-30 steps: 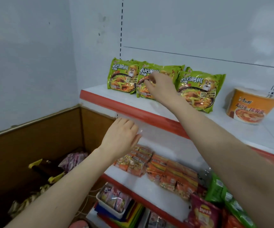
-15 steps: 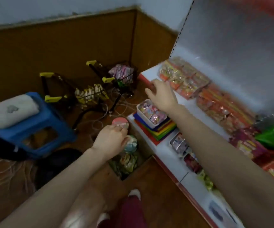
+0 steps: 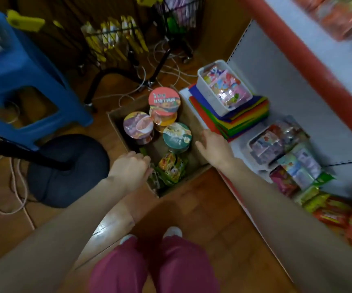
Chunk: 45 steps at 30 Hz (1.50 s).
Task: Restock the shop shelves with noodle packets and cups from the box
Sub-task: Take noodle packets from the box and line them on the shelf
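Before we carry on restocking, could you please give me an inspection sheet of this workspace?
Surface: brown wooden floor; white bottom shelf beside it.
Job's things: open cardboard box holding several lidded noodle cups and green noodle packets.
Clutter: white tray of sweets on coloured sheets.
Grippers: left hand curled at packets, grip unclear; right hand open over box edge.
Cables: white cords on floor.
Surroundings: blue plastic stool, black wire trolleys.

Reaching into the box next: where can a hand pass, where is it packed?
Bare box floor shows between the purple-lid cup, green-lid cup and green packets. Crowded: cups cluster at the far end; packets fill the near corner by the left hand.
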Tool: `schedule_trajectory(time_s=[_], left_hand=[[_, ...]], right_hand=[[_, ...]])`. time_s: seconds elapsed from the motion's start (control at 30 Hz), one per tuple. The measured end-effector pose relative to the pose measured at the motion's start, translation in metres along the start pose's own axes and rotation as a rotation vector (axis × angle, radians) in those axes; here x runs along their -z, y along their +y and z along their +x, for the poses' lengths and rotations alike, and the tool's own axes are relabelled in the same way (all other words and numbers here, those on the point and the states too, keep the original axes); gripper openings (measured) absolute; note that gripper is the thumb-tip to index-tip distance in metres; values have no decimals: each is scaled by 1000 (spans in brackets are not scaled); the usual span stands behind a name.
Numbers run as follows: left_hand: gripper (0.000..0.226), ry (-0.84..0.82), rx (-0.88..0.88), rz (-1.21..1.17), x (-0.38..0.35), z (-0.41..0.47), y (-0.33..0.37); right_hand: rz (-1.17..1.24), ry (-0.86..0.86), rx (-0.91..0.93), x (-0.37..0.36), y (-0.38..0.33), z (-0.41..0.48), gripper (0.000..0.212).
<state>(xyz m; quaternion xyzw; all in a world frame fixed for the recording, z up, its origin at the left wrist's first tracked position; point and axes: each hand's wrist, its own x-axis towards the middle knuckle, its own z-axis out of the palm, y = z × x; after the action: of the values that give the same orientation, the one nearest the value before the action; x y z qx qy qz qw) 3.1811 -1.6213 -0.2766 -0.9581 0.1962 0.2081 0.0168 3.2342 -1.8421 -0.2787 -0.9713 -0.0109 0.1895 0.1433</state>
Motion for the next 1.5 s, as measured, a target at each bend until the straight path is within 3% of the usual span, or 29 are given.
schedule_trajectory(time_s=[0.27, 0.53, 0.63, 0.7, 0.8, 0.83, 0.9, 0.97, 1.3, 1.5], left_hand=[[36, -130, -17, 122, -141, 122, -14], [42, -557, -93, 201, -241, 216, -30], [45, -705, -131, 221, -258, 229, -28], [46, -747, -137, 219, -261, 230, -27], [43, -797, -127, 220, -265, 230, -28], [42, -813, -119, 222, -265, 229, -28], [40, -825, -117, 224, -264, 229, -27], [39, -816, -107, 230, -259, 229, -25], [46, -811, -130, 340, -246, 237, -17], [36, -793, -202, 342, -256, 242, -10]], right_hand=[[-49, -176, 113, -167, 41, 99, 30], [-347, -483, 357, -265, 27, 188, 28], [-456, -555, 391, -289, 16, 202, 6], [-544, -580, 364, -299, 15, 202, 26], [-844, -607, 531, -311, 17, 197, 13], [-863, -654, 540, -314, 18, 198, 28], [-806, -730, 448, -316, 19, 193, 39], [-740, -686, 385, -315, 20, 193, 39], [-733, -587, 461, -293, 21, 182, 33], [-597, -599, 419, -275, 46, 186, 11]])
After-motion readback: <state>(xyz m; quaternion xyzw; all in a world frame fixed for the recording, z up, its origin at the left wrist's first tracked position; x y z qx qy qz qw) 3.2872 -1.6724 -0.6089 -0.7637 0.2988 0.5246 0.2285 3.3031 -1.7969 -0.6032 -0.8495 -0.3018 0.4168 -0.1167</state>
